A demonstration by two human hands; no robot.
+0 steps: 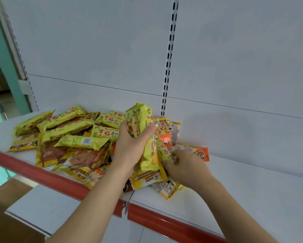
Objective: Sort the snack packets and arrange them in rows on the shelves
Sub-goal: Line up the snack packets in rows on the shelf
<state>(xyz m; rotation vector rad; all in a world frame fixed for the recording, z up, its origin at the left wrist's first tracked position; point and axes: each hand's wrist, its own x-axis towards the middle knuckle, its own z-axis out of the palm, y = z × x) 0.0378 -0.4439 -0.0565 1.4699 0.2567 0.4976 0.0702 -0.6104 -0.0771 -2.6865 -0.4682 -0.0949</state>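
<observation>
Yellow snack packets [63, 135] lie heaped on the white shelf [235, 199], several yellow ones [140, 123] held upright.

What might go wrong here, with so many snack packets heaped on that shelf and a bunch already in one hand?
The left hand grips several yellow packets upright at once; one may slip out. Part of the pile lies at the red shelf edge, so the packets near the edge could be nudged off. The right hand reaches into the heap, where orange packets mix with yellow, so sorts may get confused.
</observation>
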